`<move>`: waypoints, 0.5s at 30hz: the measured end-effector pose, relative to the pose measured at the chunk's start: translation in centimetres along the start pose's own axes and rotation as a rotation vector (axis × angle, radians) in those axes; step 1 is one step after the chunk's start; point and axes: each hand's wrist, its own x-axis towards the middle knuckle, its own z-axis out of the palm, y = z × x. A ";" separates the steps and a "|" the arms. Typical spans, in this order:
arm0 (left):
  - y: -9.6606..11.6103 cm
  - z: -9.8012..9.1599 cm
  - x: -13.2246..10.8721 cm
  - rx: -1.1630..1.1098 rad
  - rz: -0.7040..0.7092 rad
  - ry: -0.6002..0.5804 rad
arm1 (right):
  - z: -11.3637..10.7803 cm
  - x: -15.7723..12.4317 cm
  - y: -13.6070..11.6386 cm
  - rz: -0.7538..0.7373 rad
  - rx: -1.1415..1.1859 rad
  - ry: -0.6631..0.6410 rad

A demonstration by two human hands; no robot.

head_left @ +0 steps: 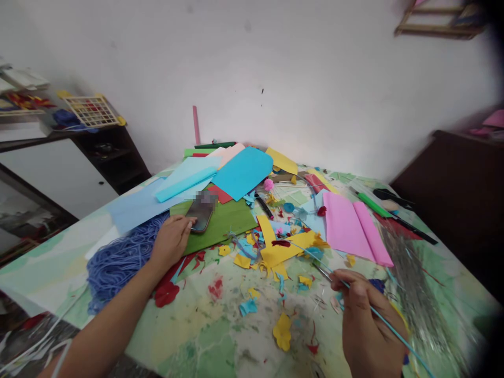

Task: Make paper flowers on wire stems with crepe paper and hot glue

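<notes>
My left hand [172, 240] reaches across the blue yarn bundle [118, 268], its fingertips on the lower edge of a phone [201, 214]. The phone lies on green paper [224, 226]. In the right foreground my right hand [364, 315] is closed around a thin light-blue stem [397, 334], with a dark red piece [281, 243] at the stem's far end. A slim metal tool tip [322, 271] shows beside the right fingertips; its other end is hidden by the hand. A yellow paper flower shape [282, 332] lies left of this hand.
Blue paper [244, 172] and pink paper [348, 226] lie farther back among yellow and red scraps. A bunch of thin wires [419, 294] is at the right. A green cutter [374, 205] lies behind it. Cabinets [59, 178] stand at the left.
</notes>
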 end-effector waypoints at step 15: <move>16.8 2.2 2.0 -1.369 -0.612 -0.624 | 0.3 0.4 -0.8 -0.149 0.043 -0.042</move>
